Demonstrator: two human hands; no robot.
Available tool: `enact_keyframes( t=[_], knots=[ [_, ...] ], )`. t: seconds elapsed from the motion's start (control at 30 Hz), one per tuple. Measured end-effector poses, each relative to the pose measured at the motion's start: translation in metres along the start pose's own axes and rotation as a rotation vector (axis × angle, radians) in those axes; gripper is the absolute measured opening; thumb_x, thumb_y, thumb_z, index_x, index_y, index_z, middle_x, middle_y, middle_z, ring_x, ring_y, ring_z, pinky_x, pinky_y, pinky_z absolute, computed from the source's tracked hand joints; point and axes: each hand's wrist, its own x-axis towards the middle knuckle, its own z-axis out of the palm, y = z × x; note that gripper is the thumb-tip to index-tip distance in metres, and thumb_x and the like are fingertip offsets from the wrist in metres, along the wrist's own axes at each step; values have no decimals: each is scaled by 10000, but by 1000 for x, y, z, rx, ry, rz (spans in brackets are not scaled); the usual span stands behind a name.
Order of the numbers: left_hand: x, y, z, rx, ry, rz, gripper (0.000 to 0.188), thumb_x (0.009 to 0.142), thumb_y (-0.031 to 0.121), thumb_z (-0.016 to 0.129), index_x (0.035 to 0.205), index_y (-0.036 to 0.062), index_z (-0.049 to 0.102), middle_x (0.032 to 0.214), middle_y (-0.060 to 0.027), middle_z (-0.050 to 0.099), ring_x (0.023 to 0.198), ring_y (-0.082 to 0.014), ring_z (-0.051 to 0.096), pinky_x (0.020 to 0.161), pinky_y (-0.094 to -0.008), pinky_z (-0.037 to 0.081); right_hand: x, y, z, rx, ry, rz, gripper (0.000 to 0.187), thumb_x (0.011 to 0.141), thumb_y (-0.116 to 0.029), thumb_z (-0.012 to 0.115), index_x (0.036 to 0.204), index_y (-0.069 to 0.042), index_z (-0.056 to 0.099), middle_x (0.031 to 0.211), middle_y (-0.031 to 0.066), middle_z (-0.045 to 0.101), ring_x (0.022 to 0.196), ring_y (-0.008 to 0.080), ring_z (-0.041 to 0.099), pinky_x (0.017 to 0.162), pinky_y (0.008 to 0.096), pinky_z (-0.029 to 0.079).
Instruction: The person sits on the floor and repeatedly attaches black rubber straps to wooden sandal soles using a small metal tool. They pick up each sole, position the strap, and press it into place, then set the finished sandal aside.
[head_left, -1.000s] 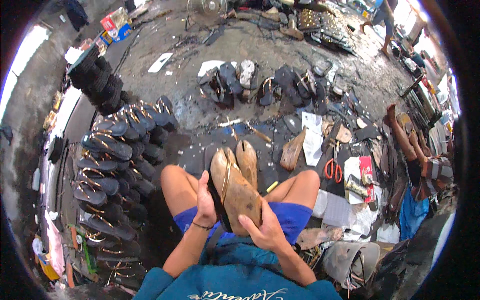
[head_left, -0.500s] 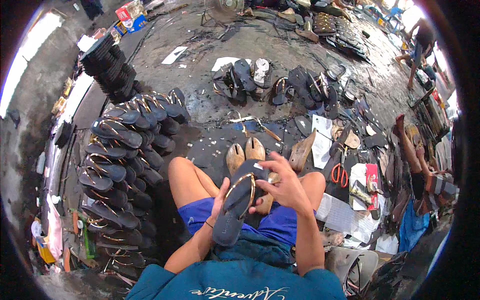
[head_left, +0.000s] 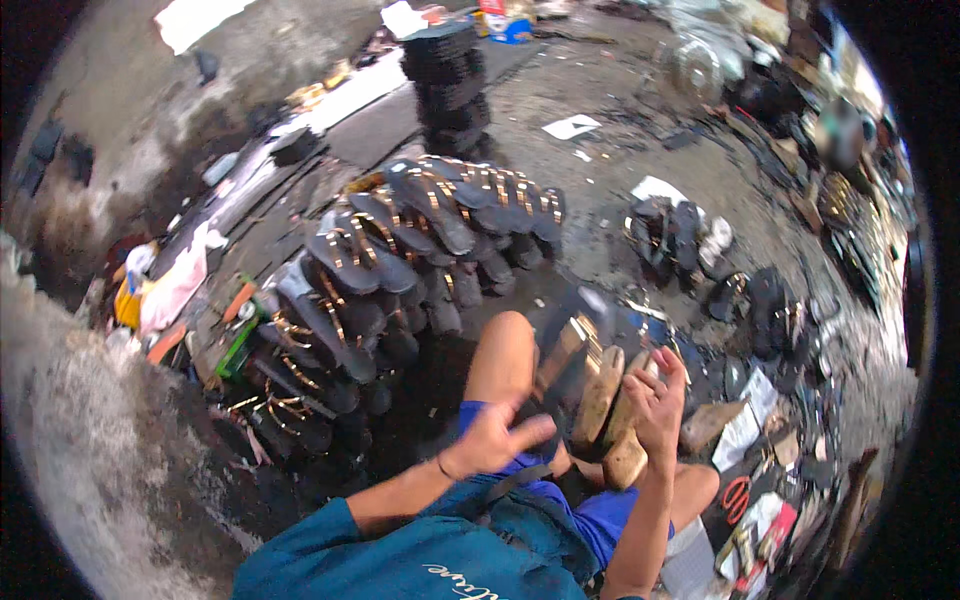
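Note:
My left hand (head_left: 492, 440) is over my lap near the left knee, its thumb spread from its blurred fingers, with nothing in it. To its right, my right hand (head_left: 658, 405) is raised beside the wooden shoe lasts (head_left: 598, 405), fingers bent and apart, holding nothing I can see. A dark sandal with gold straps (head_left: 570, 345) appears smeared by motion between my left knee and the lasts, apart from both hands. Whether it is in the air or on the floor, I cannot tell. Another wooden last (head_left: 625, 460) sits between my legs.
Rows of finished black sandals (head_left: 370, 250) curve along my left. Behind them stands a tall stack of black soles (head_left: 445, 90). More sandals (head_left: 685, 235) lie ahead to the right. Red-handled scissors (head_left: 736, 498) and papers (head_left: 762, 400) are by my right knee.
Both hands have let go of the sandal, which is now away from them, beyond my lap. My hands have moved apart. The view has swung left, toward the sandal rows.

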Motion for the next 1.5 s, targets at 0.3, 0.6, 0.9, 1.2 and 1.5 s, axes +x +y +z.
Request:
enact_keyframes(
  t=[0.3,0.6,0.9,1.2,1.5],
  knots=[
    [-30,84,-248,-12,897,122,335,976,257,678,1198,12,622,1140,-60,674,989,-183,683,855,-361,572,-14,34,8,-41,-161,46,464,955,-134,682,1343,29,486,1275,132,587,1002,193,673,846,300,550],
    [13,-2,-156,1066,803,174,755,976,300,659,1539,-25,275,1588,-230,310,1466,-373,303,1212,-475,229,-23,88,-13,-209,-101,48,486,930,-229,711,1321,-1,534,1234,161,622,992,220,698,825,344,574],
    [167,-59,43,553,-211,18,668,940,122,691,1503,12,350,1435,-208,508,1248,-285,566,1040,-389,447,23,93,-150,-359,297,143,496,894,-280,700,1261,17,548,1202,230,609,1103,348,627,940,425,510],
    [293,-181,261,200,-712,-389,562,993,204,652,1456,9,399,1337,-131,608,1161,-194,614,942,-319,521,155,203,-402,-937,974,279,625,798,-138,709,1337,31,440,1264,262,532,1176,446,530,1051,486,421],
    [412,-312,401,0,-294,-537,600,963,372,673,1379,-3,459,1111,-63,638,956,-161,623,779,-341,540,218,206,-478,532,1195,116,292,962,-287,602,1082,-21,588,824,65,638,659,172,624,621,337,568]
  ],
)
